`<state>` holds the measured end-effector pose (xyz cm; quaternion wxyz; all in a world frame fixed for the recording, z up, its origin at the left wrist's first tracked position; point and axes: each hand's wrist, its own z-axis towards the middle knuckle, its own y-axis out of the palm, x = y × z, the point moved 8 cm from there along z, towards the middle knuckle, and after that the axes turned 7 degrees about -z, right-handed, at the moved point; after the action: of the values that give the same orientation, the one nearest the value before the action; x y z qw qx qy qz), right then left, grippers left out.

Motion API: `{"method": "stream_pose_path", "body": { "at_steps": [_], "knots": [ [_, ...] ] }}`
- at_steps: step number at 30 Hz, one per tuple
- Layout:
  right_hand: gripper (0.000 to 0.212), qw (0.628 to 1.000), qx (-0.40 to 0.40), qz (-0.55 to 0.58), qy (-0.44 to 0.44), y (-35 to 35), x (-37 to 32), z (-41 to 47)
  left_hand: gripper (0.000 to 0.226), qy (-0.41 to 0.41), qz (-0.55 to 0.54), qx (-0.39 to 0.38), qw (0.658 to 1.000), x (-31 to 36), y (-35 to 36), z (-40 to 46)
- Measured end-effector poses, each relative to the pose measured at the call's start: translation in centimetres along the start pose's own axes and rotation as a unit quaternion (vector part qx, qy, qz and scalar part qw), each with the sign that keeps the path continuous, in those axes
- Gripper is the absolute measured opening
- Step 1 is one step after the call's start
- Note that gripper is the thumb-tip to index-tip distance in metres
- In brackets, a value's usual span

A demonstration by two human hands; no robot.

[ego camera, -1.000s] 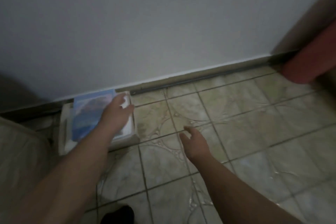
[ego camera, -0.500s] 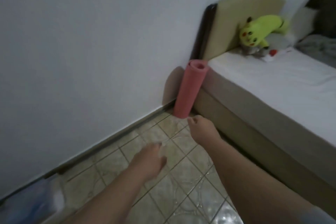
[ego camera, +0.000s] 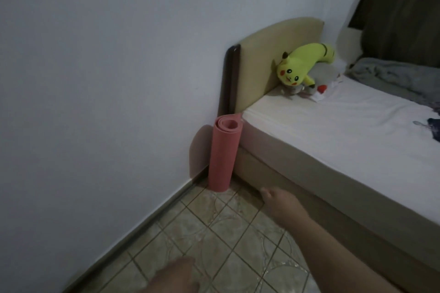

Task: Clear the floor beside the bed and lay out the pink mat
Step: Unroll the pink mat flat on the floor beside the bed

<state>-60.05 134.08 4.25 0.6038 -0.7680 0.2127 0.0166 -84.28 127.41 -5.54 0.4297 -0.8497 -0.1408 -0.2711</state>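
The pink mat (ego camera: 223,154) stands rolled up and upright in the corner, between the white wall and the bed (ego camera: 333,140). My right hand (ego camera: 279,202) reaches out over the tiled floor (ego camera: 221,233), a little to the right of the mat's base and not touching it; its fingers look relaxed and hold nothing. My left hand (ego camera: 177,276) hangs low at the bottom edge of the view, blurred, empty, with loose fingers.
The bed's wooden side runs along the right of the floor strip. A yellow plush toy (ego camera: 302,64) leans on the headboard (ego camera: 273,54), with a grey blanket (ego camera: 392,74) and small items on the mattress. The wall bounds the left side.
My view has swung from the box by the wall to the bed corner. My left hand let go of the box and dropped low. My right hand moved closer to the mat.
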Motion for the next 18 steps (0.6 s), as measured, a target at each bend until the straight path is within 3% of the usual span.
{"method": "stream_pose_path", "body": {
  "at_steps": [3, 6, 8, 9, 11, 12, 14, 15, 16, 17, 18],
  "knots": [
    [0.045, 0.997, -0.055, 0.015, 0.052, 4.7, 3.5, -0.2, 0.05, -0.039, 0.051, 0.018, 0.998, 3.5, -6.9, 5.7],
    [0.046, 0.987, -0.134, 0.053, 0.077, 10.0, 5.8, -0.6, 0.039, 0.015, 0.069, 0.079, 0.994, 9.7, -14.3, 12.6],
    [0.049, 0.983, -0.072, 0.13, 0.11, 9.4, 7.0, 1.3, 0.041, 0.036, 0.036, 0.12, 0.991, 13.5, -18.6, 16.5],
    [0.051, 0.963, 0.017, 0.221, 0.151, 8.3, 8.3, 2.5, 0.042, 0.05, 0.028, 0.148, 0.987, 15.4, -20.5, 18.0],
    [0.051, 0.854, 0.161, 0.375, 0.323, 4.1, 9.3, 5.5, 0.04, 0.079, 0.022, 0.192, 0.978, 18.6, -23.3, 20.6],
    [0.051, 0.852, 0.149, 0.363, 0.347, 3.7, 10.0, 7.9, 0.039, 0.087, 0.012, 0.206, 0.975, 19.6, -24.1, 22.0],
    [0.047, 0.94, 0.028, 0.213, 0.265, 4.5, 12.1, 11.2, 0.038, 0.09, -0.001, 0.197, 0.976, 20.5, -23.8, 24.4],
    [0.045, 0.978, -0.087, 0.127, 0.138, 6.4, 11.4, 12.8, 0.038, 0.078, -0.004, 0.18, 0.981, 20.1, -22.9, 25.7],
    [0.041, 0.981, -0.181, 0.021, 0.066, 6.1, 10.5, 14.3, 0.039, 0.055, -0.012, 0.153, 0.987, 19.3, -21.5, 26.9],
    [0.034, 0.973, -0.214, -0.069, 0.055, 5.1, 10.1, 16.5, 0.041, 0.038, -0.021, 0.129, 0.991, 18.6, -20.1, 27.9],
    [0.034, 0.976, -0.206, -0.058, 0.04, 4.2, 9.8, 19.0, 0.042, 0.019, -0.027, 0.106, 0.994, 17.8, -18.6, 28.7]
  ]
}}
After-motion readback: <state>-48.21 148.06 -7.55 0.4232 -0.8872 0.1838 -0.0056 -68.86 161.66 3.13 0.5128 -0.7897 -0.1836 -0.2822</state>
